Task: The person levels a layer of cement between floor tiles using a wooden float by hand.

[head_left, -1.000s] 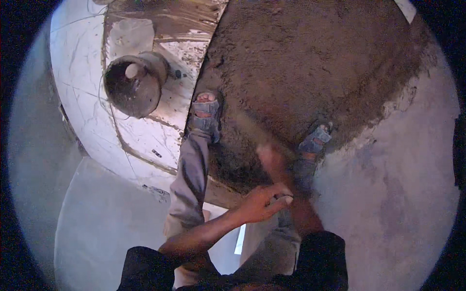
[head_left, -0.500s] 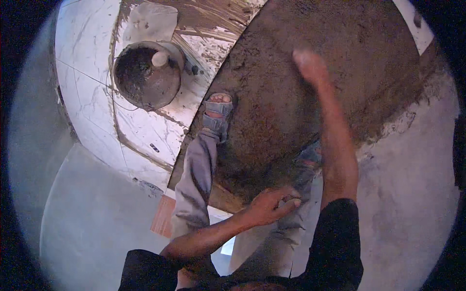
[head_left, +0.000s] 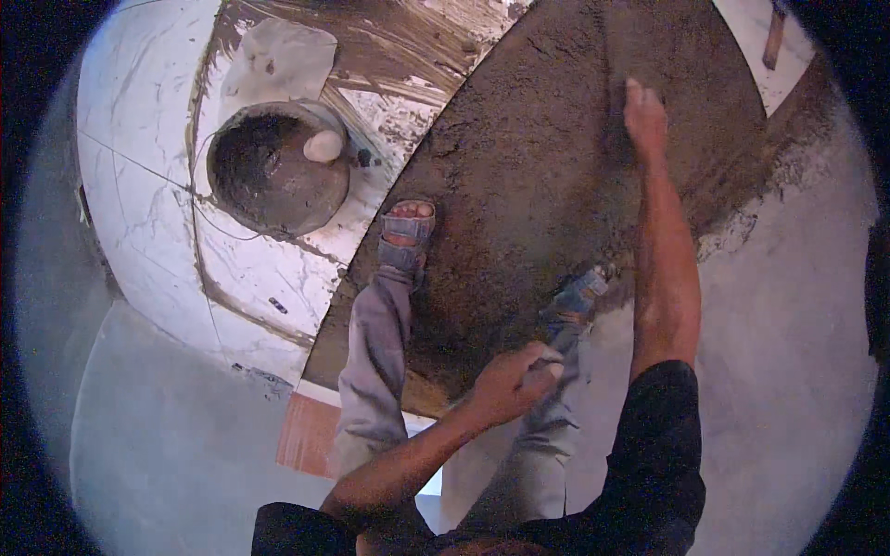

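My right hand (head_left: 646, 119) is stretched out over the far part of a dark brown bed of damp mortar (head_left: 528, 167). Its fingers look closed together; whatever they may hold is too small to make out. Close to my body, my left hand (head_left: 514, 385) rests by my right knee with fingers and thumb curled in. Something greyish shows between them, but I cannot tell what it is. Both of my sandalled feet stand at the mortar, the left foot (head_left: 408, 222) near its left edge and the right foot (head_left: 579, 295) near its right side.
A round mortar-stained bucket (head_left: 348, 190) with a pale rounded thing (head_left: 323, 145) in it stands on white marbled tiles (head_left: 139, 167) at left. Behind it lies a pale sheet (head_left: 283, 56). A reddish tile piece (head_left: 309, 435) lies near my left leg. Grey floor (head_left: 769, 371) extends at right.
My right hand has swept rightward over the mortar, its blur lessened. My left hand stays by the knee, its fingers curled a little tighter. The whole view has shifted slightly.
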### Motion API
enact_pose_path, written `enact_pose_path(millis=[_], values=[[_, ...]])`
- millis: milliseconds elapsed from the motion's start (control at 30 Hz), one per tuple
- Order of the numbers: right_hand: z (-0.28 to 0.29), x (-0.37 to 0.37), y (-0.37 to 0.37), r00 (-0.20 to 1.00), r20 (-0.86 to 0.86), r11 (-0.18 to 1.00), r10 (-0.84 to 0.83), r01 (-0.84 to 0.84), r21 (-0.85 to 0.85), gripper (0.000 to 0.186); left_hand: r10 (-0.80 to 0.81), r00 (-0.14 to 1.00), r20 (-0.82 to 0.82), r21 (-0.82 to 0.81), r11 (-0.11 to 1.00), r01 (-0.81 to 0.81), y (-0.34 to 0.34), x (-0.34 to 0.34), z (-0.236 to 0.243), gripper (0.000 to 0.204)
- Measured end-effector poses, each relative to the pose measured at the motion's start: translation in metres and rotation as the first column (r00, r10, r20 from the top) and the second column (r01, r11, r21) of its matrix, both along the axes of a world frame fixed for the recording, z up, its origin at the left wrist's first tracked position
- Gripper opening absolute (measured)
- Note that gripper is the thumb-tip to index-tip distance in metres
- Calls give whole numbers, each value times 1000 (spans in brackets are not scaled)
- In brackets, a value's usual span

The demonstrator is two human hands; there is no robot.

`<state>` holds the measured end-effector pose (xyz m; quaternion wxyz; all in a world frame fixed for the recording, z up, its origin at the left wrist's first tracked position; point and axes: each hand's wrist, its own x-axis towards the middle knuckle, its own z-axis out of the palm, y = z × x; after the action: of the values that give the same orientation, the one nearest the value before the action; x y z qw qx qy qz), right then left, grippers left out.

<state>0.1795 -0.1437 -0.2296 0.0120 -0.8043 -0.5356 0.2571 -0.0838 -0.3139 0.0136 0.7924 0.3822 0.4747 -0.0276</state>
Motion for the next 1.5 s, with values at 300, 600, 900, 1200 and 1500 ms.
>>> enact_pose_path(millis=[300, 600, 900, 1200, 1500], values=[[-35, -55, -41, 876, -256, 887, -408, 447, 114, 29, 83, 997, -5, 8, 997, -83, -4, 6, -1, 25], [-1, -136, -249, -55, -666, 221, -744, 920, -323, 23, 70, 988, -137, -23, 997, -74, -39, 17, -16, 19], [-30, -57, -361, -97, -629, -38, -771, 994, -106, 21, -141, 981, -131, 57, 987, 149, -92, 58, -28, 23], [-18, 144, -258, 742, -167, 698, -649, 669, 254, 40, -206, 962, -178, -29, 979, 204, -107, 62, -26, 22], [-25, 112, -261, 955, -43, 940, -293, 296, 169, 46, -190, 972, -137, 28, 980, 195, -120, 56, -30, 20]])
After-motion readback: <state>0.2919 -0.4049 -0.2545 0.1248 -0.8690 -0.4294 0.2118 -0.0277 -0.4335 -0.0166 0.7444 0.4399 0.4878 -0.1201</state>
